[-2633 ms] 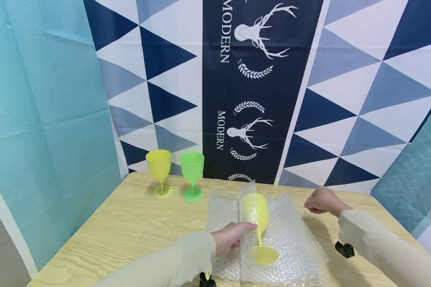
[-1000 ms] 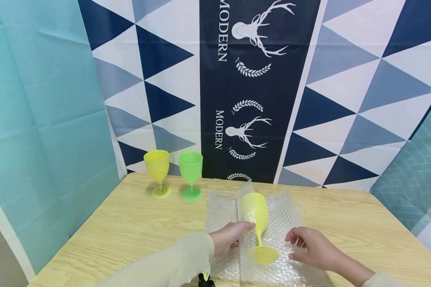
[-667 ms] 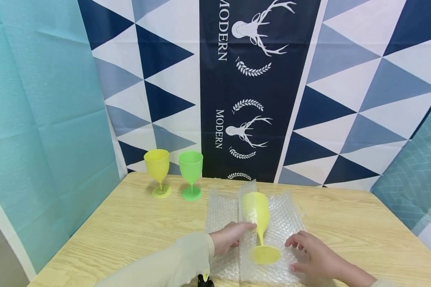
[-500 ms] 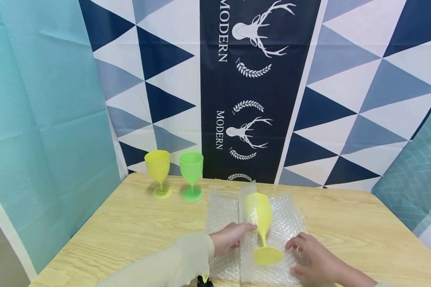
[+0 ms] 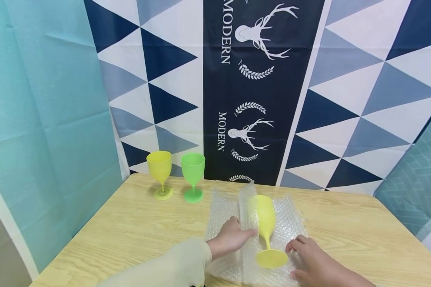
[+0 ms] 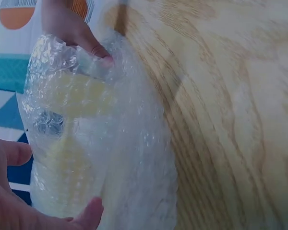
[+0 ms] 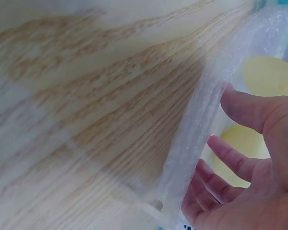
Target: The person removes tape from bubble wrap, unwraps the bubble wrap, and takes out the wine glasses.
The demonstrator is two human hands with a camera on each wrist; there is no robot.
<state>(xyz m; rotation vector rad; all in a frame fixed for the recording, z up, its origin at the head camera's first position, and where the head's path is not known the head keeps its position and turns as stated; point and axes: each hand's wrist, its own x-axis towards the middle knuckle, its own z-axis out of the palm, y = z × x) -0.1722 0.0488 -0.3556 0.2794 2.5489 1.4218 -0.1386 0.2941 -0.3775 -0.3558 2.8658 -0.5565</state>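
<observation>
A yellow plastic goblet (image 5: 267, 217) lies on its side on a bubble wrap sheet (image 5: 287, 223), its foot toward me. The wrap's left part is folded over and covers the goblet's left side. My left hand (image 5: 231, 237) touches this flap with the thumb; in the left wrist view its thumb and finger are spread apart in front of the wrap. Beside the goblet's foot, my right hand (image 5: 314, 259) touches the wrap's right edge. The right wrist view shows its fingertips on the wrap, thumb and fingers apart, bent loosely.
Behind, at the left, a yellow goblet (image 5: 159, 169) and a green goblet (image 5: 193, 171) stand upright on the wooden table (image 5: 158, 227). A patterned cloth (image 5: 258, 99) with deer prints hangs past the back edge. Light blue cloth (image 5: 50, 99) hangs at the left.
The right hand has come from the table's right side to the wrap's right edge. The lying goblet has shifted slightly right. The left hand has tilted, its knuckles now higher.
</observation>
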